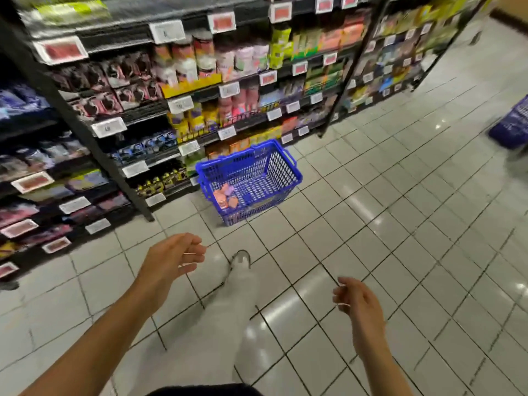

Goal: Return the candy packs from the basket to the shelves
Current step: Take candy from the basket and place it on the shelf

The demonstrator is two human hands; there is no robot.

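Note:
A blue plastic basket [281, 164] stands on the tiled floor against the foot of the shelves [148, 110]. Inside it, in the near-left corner, lie a few orange and pink candy packs [225, 195]. My left hand [171, 260] hangs over the floor short of the basket, fingers loosely curled and holding nothing. My right hand [358, 305] is lower and to the right, also loosely curled and empty. Both hands are well apart from the basket. The frame is motion-blurred.
Dark shelving packed with snack and candy packs and price tags runs along the left and back. My leg and shoe [241, 260] step forward between my hands. Another blue basket [511, 124] sits at the right edge. Pale tiled floor spreads to the right.

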